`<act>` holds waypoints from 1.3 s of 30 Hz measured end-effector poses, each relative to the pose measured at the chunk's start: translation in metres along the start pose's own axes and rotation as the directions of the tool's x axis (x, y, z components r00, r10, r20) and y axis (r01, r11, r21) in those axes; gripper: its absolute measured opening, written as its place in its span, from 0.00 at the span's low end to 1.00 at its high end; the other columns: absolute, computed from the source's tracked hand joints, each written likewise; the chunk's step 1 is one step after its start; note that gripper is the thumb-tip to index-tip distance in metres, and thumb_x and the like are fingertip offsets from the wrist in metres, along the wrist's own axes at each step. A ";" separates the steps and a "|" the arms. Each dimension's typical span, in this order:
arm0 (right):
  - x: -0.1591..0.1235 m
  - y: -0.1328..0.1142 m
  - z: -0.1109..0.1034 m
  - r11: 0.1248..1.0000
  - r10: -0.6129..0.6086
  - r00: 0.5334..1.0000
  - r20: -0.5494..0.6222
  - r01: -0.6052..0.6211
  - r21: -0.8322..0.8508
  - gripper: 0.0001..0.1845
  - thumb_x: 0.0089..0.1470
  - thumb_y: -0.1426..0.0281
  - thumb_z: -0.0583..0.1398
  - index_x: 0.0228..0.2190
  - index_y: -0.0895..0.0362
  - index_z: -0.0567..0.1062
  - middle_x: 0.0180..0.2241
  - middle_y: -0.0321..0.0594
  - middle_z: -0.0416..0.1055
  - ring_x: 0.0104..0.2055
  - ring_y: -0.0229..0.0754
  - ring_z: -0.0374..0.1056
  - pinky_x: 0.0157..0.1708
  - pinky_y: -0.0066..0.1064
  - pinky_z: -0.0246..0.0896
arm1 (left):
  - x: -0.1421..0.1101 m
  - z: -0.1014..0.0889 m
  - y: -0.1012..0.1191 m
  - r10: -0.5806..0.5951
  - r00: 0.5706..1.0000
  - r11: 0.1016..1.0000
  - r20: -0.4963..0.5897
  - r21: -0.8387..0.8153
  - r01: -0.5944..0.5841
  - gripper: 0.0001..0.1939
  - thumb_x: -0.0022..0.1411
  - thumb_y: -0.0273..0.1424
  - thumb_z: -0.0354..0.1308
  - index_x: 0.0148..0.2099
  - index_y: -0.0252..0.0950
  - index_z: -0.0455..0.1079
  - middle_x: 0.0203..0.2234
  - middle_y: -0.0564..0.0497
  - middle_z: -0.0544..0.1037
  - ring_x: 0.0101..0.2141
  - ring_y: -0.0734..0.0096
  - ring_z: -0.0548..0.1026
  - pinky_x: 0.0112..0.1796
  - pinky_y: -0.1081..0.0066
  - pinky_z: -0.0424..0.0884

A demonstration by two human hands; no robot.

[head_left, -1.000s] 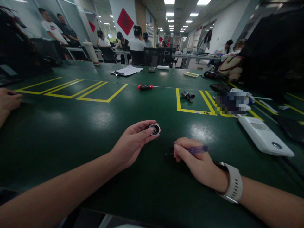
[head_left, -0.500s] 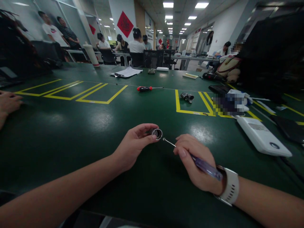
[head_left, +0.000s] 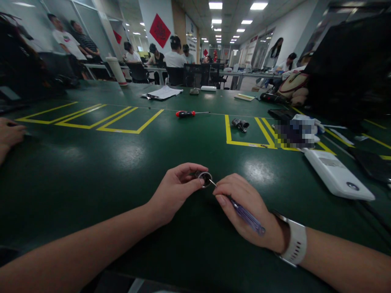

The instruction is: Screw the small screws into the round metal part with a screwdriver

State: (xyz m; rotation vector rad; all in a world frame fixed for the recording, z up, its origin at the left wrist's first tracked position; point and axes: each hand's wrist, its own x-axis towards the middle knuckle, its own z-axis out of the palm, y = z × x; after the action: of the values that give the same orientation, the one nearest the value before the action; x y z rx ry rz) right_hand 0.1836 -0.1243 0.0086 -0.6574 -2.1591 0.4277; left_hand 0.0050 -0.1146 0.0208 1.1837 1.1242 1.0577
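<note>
Between its thumb and fingers, my left hand [head_left: 177, 189] grips a small round metal connector shell [head_left: 209, 177], its open end facing right toward my other hand. A screwdriver with a clear purple handle [head_left: 249, 216] is in my right hand [head_left: 241, 207], held like a pen. The thin shaft points up and left, and its tip is inside the mouth of the shell. What the tip touches in there is hidden. Both hands are just above the dark green table [head_left: 128, 179].
Farther back lie a red and black screwdriver [head_left: 185, 114] and dark metal connector parts [head_left: 240, 125] inside a yellow taped box. A white power bank [head_left: 339, 174] lies at right. Papers [head_left: 163, 92] sit at the back. Another person's hand [head_left: 10, 132] rests at the left edge.
My right hand has swung the screwdriver round and moved it left, so its tip has entered the shell. My left hand has lowered slightly to the right, turning the shell's opening.
</note>
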 end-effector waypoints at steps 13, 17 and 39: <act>-0.003 -0.002 0.002 0.997 -0.053 0.998 0.044 0.056 -0.052 0.06 0.55 0.76 0.53 0.36 0.57 0.68 0.32 0.42 0.70 0.36 0.41 0.65 0.39 0.37 0.62 | -0.001 0.002 0.002 0.016 0.997 0.999 -0.074 0.039 -0.013 0.07 0.48 0.24 0.60 0.33 0.34 0.75 0.32 0.48 0.80 0.33 0.68 0.76 0.36 0.68 0.71; -0.003 -0.002 0.002 0.998 -0.033 0.997 0.066 0.037 -0.054 0.07 0.55 0.76 0.53 0.36 0.58 0.68 0.33 0.42 0.70 0.37 0.41 0.65 0.39 0.36 0.62 | 0.000 0.002 0.003 0.014 0.997 0.999 -0.073 0.053 -0.010 0.08 0.48 0.25 0.60 0.34 0.34 0.75 0.34 0.48 0.80 0.34 0.68 0.76 0.37 0.68 0.71; -0.002 -0.003 0.003 0.998 -0.044 0.997 0.060 0.046 -0.046 0.07 0.56 0.77 0.52 0.36 0.59 0.68 0.33 0.43 0.69 0.36 0.40 0.64 0.36 0.34 0.64 | 0.000 0.002 0.000 0.044 0.996 0.996 -0.072 0.081 -0.038 0.09 0.49 0.24 0.60 0.36 0.34 0.75 0.35 0.49 0.80 0.34 0.69 0.77 0.39 0.69 0.71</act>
State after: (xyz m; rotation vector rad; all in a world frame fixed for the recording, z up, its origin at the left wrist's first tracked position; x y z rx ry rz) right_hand 0.1810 -0.1280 0.0072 -0.6282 -2.2412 0.3769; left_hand 0.0071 -0.1152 0.0206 1.2434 1.2137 1.1042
